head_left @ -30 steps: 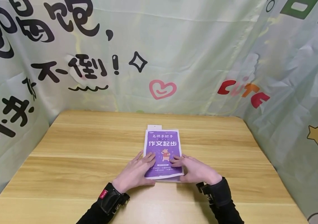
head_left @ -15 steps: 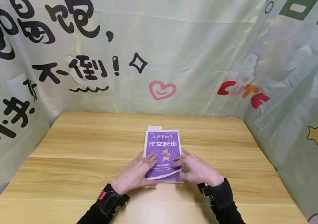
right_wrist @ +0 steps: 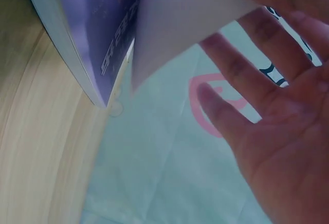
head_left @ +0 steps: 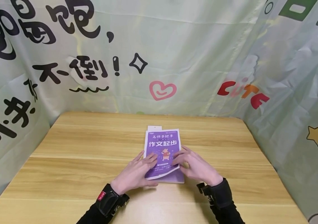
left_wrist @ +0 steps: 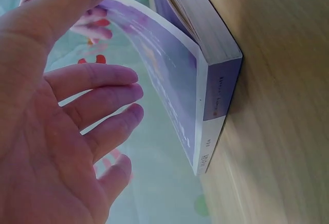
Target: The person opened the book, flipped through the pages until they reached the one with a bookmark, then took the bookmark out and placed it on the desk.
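Note:
A purple book with white lettering and a small cartoon animal lies on the table. Its front cover curls up at the lower right, baring a second purple surface beneath. My right hand holds this raised edge; in the right wrist view its thumb lies against the cover's white inner side, with fingers on the other side. At the book's left, my left hand has its fingers extended over the cover. The left wrist view shows those fingers spread and the book's spine on the table.
A white tab sticks out beyond the book's top edge. The wooden table reaches back to a pale green printed curtain, which hangs behind it and at both sides. Black straps with small cameras sit on both wrists.
The right hand has lifted the cover's lower right corner higher and drawn it up and leftward. More of the purple surface beneath shows. My left hand has barely moved.

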Demonstrator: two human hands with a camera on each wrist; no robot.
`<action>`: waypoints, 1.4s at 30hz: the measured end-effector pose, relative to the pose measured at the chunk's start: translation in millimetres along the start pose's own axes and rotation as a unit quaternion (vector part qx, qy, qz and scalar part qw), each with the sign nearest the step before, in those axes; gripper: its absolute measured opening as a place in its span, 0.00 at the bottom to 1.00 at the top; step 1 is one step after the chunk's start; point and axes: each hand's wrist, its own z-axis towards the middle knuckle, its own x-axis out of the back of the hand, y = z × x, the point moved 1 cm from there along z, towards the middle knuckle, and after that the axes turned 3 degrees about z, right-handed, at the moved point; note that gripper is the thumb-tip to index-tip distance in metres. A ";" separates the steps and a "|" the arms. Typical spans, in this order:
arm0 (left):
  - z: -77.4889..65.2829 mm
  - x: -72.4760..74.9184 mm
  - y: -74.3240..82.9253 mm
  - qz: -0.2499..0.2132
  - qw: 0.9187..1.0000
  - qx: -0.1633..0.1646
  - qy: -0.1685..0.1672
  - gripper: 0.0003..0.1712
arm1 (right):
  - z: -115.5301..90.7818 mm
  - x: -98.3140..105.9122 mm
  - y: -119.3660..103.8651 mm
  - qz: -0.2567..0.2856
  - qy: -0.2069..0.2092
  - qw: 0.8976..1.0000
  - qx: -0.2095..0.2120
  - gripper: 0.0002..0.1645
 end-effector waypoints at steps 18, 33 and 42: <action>-2.0 9.8 3.4 0.000 0.999 -0.019 0.031 0.36 | 9.7 -9.4 3.2 -0.067 0.221 0.971 0.059 0.22; 0.0 16.6 5.0 -0.032 0.990 -0.056 0.123 0.35 | 16.6 -22.1 -4.7 -0.023 0.300 0.953 0.030 0.24; 0.5 20.6 4.8 -0.029 0.974 -0.098 0.204 0.37 | 23.8 -34.8 -8.9 0.026 0.330 0.943 0.019 0.28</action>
